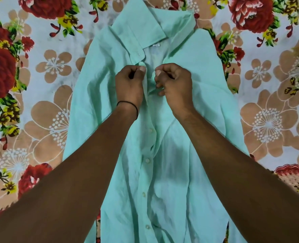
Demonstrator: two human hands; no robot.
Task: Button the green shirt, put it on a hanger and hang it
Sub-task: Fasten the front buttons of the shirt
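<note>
Green shirt (176, 163): placket (149, 146) runs straight ahead to the collar (145, 28); just below it, left hand (129, 83) and right hand (176, 85) each pinch one facing front edge, equally near

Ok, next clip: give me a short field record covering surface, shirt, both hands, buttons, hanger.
surface: floral bedsheet
shirt: green shirt lying flat, front up, collar on the far side from the person
left: left hand pinches one front edge just below the collar
right: right hand pinches the opposite front edge
buttons: four buttons visible below the hands, seemingly fastened
hanger: not in view
</note>
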